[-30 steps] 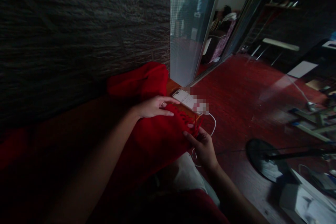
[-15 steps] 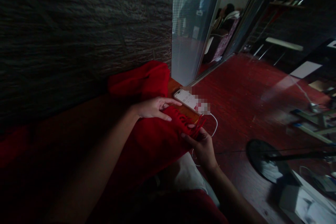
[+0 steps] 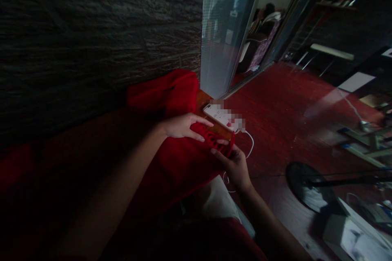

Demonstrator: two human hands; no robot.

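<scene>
From my remote seat, watching the head view: dim light, detail poor in the shadows. Left forearm [image 3: 131,175] runs up from the lower left corner on a long diagonal, wrist nearly straight, ending in the left hand [image 3: 180,126], back of it turned up. I log that hand as open: thumb apart from the fingers, fingertips pointing right, resting at the far edge of a red cloth [image 3: 180,167]. How hard it presses, I cannot tell. Right forearm [image 3: 266,216] comes in from the lower right, angled up and left, bringing the right hand [image 3: 238,167] to the cloth's right-hand end. That one I read as closed in a pinch, thumb on the near side and a finger beyond, with strands of the red fringe [image 3: 211,138] caught between; the remaining fingers are curled and partly hidden. The cloth lies spread over a wooden surface [image 3: 219,130], its near edge beside a light-coloured trouser leg [image 3: 219,197]. Just past the fringe I note a phone [image 3: 215,113] lying face up, white cable [image 3: 252,142] looping from its near end. Folded red fabric [image 3: 165,91] sits behind the left hand, against a dark textured wall [image 3: 101,40].
</scene>
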